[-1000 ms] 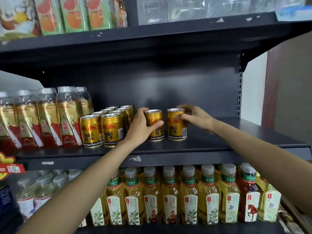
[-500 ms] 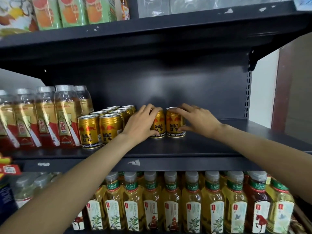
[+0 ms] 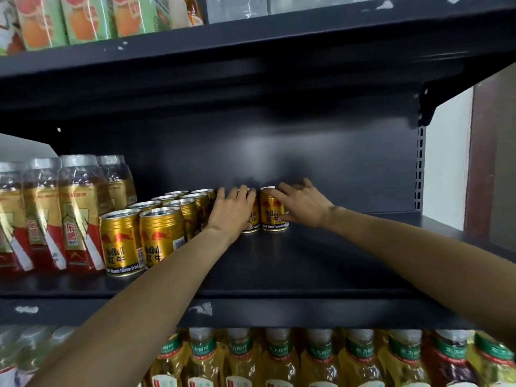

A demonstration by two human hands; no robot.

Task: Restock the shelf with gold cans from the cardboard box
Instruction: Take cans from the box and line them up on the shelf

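On the dark middle shelf (image 3: 321,263), two gold cans stand upright side by side, deep toward the back panel. The left hand (image 3: 230,212) wraps its grip round the left can (image 3: 252,219), covering most of its label. The right hand (image 3: 303,203) grips the right can (image 3: 272,215), which reads "RedBull" with red Chinese characters below. To their left stand two rows of the same gold cans (image 3: 141,240), the front pair marked "Vitamin Taurine Drink". Further left are wrapped gold-and-red bottles (image 3: 74,216) printed with white Chinese characters. Yellow tea bottles (image 3: 279,361) with green neck labels fill the shelf below.
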